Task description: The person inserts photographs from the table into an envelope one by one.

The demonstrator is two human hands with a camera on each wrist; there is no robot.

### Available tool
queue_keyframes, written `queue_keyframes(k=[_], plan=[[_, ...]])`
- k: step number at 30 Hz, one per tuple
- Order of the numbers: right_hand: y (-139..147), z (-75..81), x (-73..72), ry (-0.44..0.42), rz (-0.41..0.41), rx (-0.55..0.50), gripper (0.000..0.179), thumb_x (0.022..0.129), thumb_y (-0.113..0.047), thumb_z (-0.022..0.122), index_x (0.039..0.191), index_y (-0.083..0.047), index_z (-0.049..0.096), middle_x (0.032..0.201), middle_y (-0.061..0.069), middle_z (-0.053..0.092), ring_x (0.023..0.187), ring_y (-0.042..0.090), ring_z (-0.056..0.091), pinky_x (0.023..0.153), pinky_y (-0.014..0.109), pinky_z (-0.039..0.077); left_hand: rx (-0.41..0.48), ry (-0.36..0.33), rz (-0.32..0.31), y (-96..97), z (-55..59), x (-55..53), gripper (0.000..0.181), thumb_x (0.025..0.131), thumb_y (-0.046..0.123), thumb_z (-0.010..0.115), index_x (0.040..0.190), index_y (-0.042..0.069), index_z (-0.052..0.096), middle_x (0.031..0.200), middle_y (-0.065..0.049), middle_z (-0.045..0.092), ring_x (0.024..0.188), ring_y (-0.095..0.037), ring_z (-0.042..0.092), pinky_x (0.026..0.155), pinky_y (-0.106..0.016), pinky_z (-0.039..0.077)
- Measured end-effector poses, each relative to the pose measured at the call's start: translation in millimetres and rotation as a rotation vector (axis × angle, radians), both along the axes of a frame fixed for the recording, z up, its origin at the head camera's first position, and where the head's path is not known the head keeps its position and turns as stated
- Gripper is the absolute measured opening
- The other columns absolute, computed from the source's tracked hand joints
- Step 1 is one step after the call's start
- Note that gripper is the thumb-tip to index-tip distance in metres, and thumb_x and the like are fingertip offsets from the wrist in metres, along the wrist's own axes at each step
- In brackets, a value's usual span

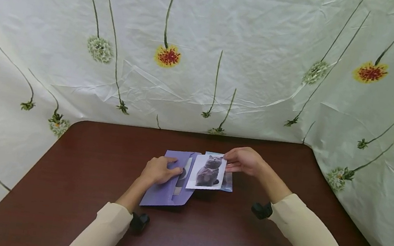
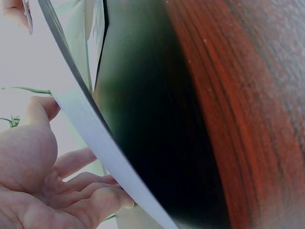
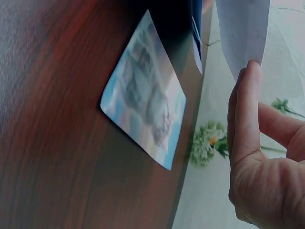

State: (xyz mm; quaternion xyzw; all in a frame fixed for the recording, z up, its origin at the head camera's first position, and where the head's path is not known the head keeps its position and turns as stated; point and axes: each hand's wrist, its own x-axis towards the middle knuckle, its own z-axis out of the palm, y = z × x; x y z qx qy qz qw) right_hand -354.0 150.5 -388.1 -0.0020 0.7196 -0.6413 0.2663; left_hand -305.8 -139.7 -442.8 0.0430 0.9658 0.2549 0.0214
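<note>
In the head view, a lavender envelope (image 1: 161, 195) lies at the table's middle, a card (image 1: 181, 182) with a grey shape showing in its opening. My left hand (image 1: 158, 170) holds the envelope, its thumb across the opening. The left wrist view shows the envelope's edge (image 2: 95, 126) at a slant, raised off the table on the near side. By its right edge, my right hand (image 1: 246, 161) pinches a white card (image 1: 196, 170) with a grey cat picture, held just right of the envelope. Beneath that card lies a blue-edged picture card (image 1: 227, 183), partly covered; it shows whole in the right wrist view.
The dark wooden table (image 1: 105, 140) reaches back to a white cloth (image 1: 196, 73) printed with flowers, which hangs behind it and at both sides. Small black devices (image 1: 262, 210) sit at both wrists.
</note>
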Motion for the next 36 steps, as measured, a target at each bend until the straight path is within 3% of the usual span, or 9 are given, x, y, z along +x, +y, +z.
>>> queue_keyframes(k=[10,17,25,31,36], plan=[[-19,-20.2,0.7,-0.016,-0.023,0.044,0.024,0.097,0.001,0.056,0.116,0.015,0.06,0.086,0.015,0.065,0.066,0.017,0.07,0.069,0.033,0.062,-0.008,-0.01,-0.006,0.0,-1.7,1.9,0.056,0.093,0.044,0.066,0.138,0.011,0.065,0.135,-0.023,0.064,0.124,-0.046,0.06,0.1,-0.055,0.049],[-27,-30.2,1.1,-0.025,-0.025,0.018,0.021,0.097,0.001,0.056,0.113,0.015,0.061,0.079,0.012,0.065,0.064,0.016,0.069,0.067,0.031,0.062,-0.009,0.006,-0.009,-0.3,-2.5,2.5,0.056,0.092,0.043,0.066,0.137,0.01,0.065,0.134,-0.023,0.065,0.124,-0.046,0.06,0.1,-0.056,0.048],[-38,-28.3,-0.8,-0.036,-0.029,0.005,0.014,0.097,-0.002,0.061,0.105,0.009,0.063,0.075,0.012,0.066,0.061,0.017,0.071,0.066,0.031,0.061,-0.01,0.014,-0.009,0.1,-2.1,0.3,0.054,0.092,0.04,0.066,0.136,0.009,0.066,0.133,-0.023,0.065,0.124,-0.045,0.06,0.1,-0.054,0.049],[-45,-25.5,2.2,-0.024,-0.013,0.005,0.023,0.098,-0.004,0.059,0.114,0.012,0.061,0.081,0.013,0.066,0.067,0.019,0.072,0.077,0.038,0.062,-0.009,0.01,-0.002,0.9,-2.7,-0.2,0.054,0.092,0.039,0.065,0.136,0.009,0.066,0.134,-0.023,0.065,0.124,-0.044,0.06,0.1,-0.054,0.049],[-49,-21.0,5.5,-0.034,0.005,-0.027,0.022,0.094,0.004,0.06,0.114,0.014,0.059,0.084,0.012,0.068,0.073,0.02,0.072,0.082,0.039,0.061,-0.007,0.02,-0.004,1.2,-1.4,-0.8,0.053,0.092,0.04,0.066,0.136,0.009,0.066,0.133,-0.024,0.065,0.124,-0.045,0.06,0.1,-0.055,0.049]])
